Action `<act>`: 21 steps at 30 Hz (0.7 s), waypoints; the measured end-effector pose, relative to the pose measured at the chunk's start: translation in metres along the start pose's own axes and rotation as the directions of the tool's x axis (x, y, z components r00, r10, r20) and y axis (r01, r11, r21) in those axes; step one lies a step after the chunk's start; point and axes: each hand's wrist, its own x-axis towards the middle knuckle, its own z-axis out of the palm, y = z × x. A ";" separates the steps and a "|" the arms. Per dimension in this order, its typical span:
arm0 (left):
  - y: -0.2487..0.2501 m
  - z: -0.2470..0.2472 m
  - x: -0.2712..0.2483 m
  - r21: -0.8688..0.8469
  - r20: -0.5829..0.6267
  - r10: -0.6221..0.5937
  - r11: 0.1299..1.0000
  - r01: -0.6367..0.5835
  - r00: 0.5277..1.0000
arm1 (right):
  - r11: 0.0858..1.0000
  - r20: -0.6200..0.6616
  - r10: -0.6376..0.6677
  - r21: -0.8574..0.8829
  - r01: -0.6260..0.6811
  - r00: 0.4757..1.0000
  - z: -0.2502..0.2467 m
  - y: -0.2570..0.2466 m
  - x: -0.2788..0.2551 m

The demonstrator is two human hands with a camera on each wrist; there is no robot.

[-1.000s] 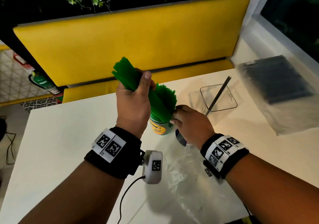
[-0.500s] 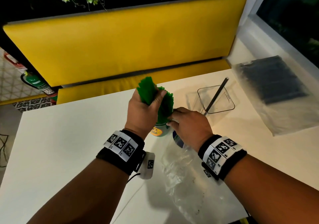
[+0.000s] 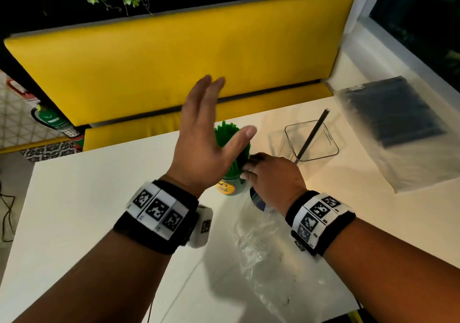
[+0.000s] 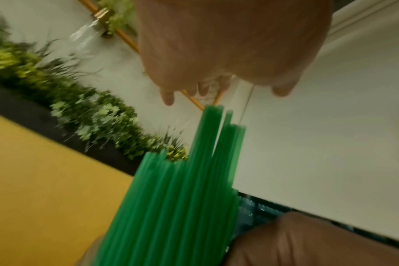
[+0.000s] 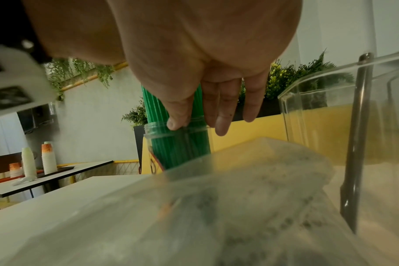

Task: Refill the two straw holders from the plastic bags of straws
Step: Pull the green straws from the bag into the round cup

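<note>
The left hand (image 3: 206, 145) is raised above the bench (image 3: 74, 198), fingers straight and spread, holding nothing, just left of the green straws (image 3: 232, 145). These stand upright in a round jar (image 3: 230, 185) near the bench's middle. The right hand (image 3: 271, 178) rests its fingertips (image 5: 178, 122) on the jar's rim. Rightward stand a clear square holder (image 3: 311, 138) and a bag of black straws (image 3: 393, 113).

Flat left hand (image 3: 206, 145) above green straws (image 3: 232, 148)

Green straws (image 3: 232, 148) upright in round jar (image 3: 227, 188); square clear holder (image 3: 311, 140) beside it.
</note>
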 end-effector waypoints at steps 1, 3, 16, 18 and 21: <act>0.001 0.007 0.006 0.162 0.057 0.023 0.986 -0.032 0.998 | 1.000 0.001 0.001 -0.002 -0.001 1.000 0.000 0.000 0.000; -0.007 0.029 0.006 0.445 0.291 -0.023 0.888 -0.114 0.956 | 1.000 -0.017 0.000 -0.005 0.000 1.000 -0.002 -0.001 -0.002; -0.025 0.048 0.005 0.517 0.342 -0.034 0.841 -0.158 0.939 | 0.999 -0.138 0.001 0.044 0.005 0.990 0.002 -0.005 -0.004; -0.023 0.048 0.009 0.537 0.333 -0.069 0.833 -0.129 0.940 | 0.998 -0.166 0.010 0.061 0.000 0.986 0.002 -0.005 -0.005; -0.018 0.043 0.012 0.513 0.380 -0.108 0.851 -0.112 0.918 | 0.997 -0.119 0.053 0.065 -0.045 0.992 0.006 -0.002 -0.009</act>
